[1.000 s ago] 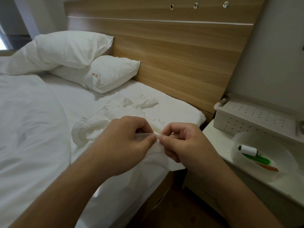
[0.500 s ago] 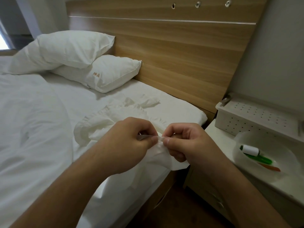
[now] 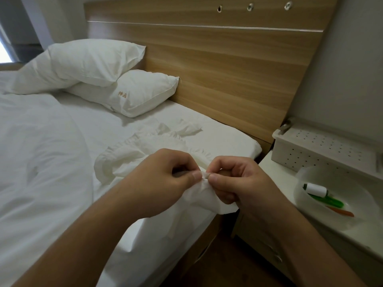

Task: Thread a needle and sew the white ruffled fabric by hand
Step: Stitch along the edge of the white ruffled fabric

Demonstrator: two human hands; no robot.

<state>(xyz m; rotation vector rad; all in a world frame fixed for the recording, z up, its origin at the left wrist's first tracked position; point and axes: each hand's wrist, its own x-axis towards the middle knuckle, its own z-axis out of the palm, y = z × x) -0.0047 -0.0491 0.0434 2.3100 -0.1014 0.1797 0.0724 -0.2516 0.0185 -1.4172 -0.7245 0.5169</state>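
Note:
The white ruffled fabric (image 3: 132, 156) lies crumpled on the bed near its right edge, and one end hangs down between my hands. My left hand (image 3: 163, 183) pinches a small fold of that fabric between thumb and forefinger. Thumb to thumb with it, my right hand (image 3: 236, 183) pinches the same fold, its lower fingers curled under the hanging cloth. No needle or thread can be made out between the fingertips.
A bedside table (image 3: 352, 230) stands to the right with a perforated white box (image 3: 323, 150) and a translucent bowl (image 3: 306, 179) holding a white spool and green and orange items. Two pillows (image 3: 116, 79) lean against the wooden headboard (image 3: 228, 65). A duvet (image 3: 35, 162) covers the left.
Both hands stay pinched on the fabric fold at nearly the same spot. The view has shifted slightly; the fingertips have closed a little tighter together.

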